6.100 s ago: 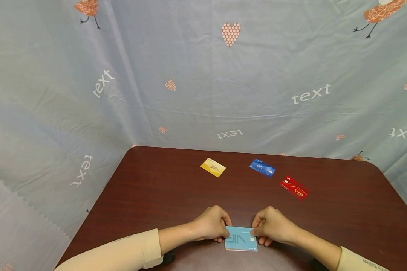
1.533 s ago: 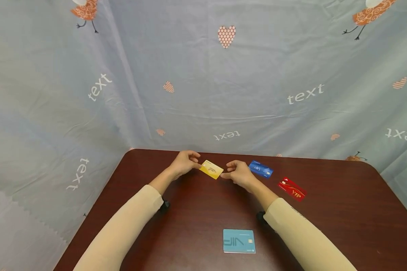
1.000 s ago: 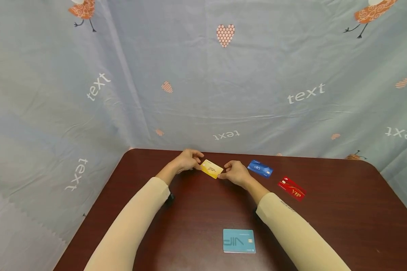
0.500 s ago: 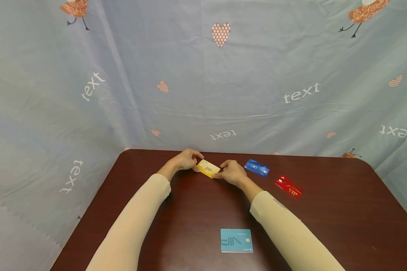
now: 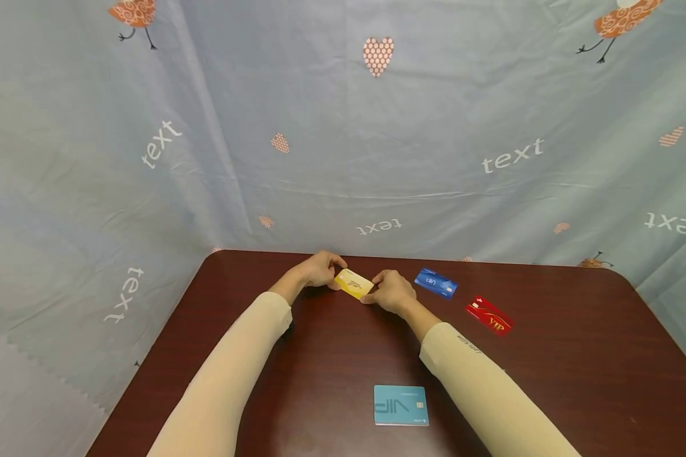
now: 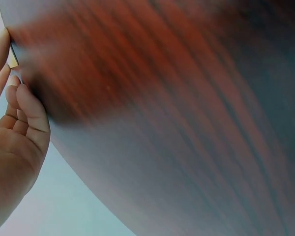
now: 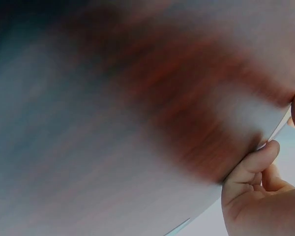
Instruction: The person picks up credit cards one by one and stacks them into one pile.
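In the head view a yellow card (image 5: 353, 284) with a chip and dark script lies toward the back of the table, between both hands. My left hand (image 5: 320, 269) grips its left end, thumb at the near side and index finger at the far side. At its right end, my right hand (image 5: 393, 291) pinches the card the same way. The left wrist view catches only the card's narrow end (image 6: 14, 61) between the fingers of the left hand (image 6: 19, 132). A thin edge of the card (image 7: 281, 123) shows by the right hand (image 7: 258, 189) in the right wrist view.
A blue VIP card (image 5: 436, 283) and a red VIP card (image 5: 490, 315) lie right of the hands. Near the front is a teal VIP card (image 5: 401, 405) with a pale lower edge. A patterned curtain (image 5: 434, 127) hangs behind the dark wooden table (image 5: 577, 355).
Both hands have left the teal card at the front and reached the yellow card at the back. Lately the right hand has edged left, closing onto its end. The other cards stay put.
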Action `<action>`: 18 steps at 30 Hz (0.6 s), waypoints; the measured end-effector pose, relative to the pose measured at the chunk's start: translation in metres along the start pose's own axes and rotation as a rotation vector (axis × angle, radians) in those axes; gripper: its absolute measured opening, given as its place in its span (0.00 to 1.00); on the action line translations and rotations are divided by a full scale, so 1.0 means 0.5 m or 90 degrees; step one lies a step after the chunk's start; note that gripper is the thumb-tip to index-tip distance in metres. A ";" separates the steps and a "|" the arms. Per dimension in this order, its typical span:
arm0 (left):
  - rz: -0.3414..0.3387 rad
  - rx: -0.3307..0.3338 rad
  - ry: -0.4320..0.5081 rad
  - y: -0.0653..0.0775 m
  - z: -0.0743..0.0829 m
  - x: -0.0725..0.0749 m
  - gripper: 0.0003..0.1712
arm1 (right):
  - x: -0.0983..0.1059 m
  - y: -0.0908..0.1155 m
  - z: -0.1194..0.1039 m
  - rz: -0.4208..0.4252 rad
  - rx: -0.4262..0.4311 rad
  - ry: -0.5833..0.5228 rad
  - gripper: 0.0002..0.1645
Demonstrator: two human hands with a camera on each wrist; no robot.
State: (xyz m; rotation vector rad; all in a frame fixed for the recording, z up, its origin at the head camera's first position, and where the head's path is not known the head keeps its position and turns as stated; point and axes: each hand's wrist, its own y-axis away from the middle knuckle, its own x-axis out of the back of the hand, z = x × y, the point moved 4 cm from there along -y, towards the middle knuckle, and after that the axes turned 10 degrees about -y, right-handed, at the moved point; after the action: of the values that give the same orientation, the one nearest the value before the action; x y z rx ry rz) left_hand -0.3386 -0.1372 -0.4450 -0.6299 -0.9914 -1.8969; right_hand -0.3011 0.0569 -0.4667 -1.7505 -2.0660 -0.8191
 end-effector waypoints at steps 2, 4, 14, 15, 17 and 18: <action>-0.001 0.000 -0.006 0.000 0.000 0.000 0.32 | -0.001 0.001 -0.003 0.002 -0.006 -0.001 0.27; -0.003 -0.001 -0.011 -0.001 0.000 -0.001 0.33 | -0.001 0.003 -0.005 0.005 -0.014 -0.003 0.26; -0.003 -0.010 -0.023 -0.001 -0.001 -0.002 0.34 | -0.001 0.017 -0.016 0.011 -0.019 -0.002 0.27; -0.002 -0.012 -0.023 -0.001 -0.001 -0.002 0.33 | -0.001 0.017 -0.016 0.012 -0.019 -0.001 0.27; 0.003 -0.022 -0.026 -0.001 0.002 -0.002 0.33 | -0.001 0.017 -0.017 0.014 -0.019 -0.002 0.28; 0.005 -0.026 -0.027 -0.001 0.003 -0.001 0.33 | -0.001 0.017 -0.017 0.015 -0.019 -0.004 0.28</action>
State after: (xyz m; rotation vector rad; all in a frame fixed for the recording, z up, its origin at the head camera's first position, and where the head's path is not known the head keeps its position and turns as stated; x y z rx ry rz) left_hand -0.3388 -0.1354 -0.4447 -0.7006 -0.9777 -1.9075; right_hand -0.2937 0.0522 -0.4585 -1.7923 -2.0428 -0.8434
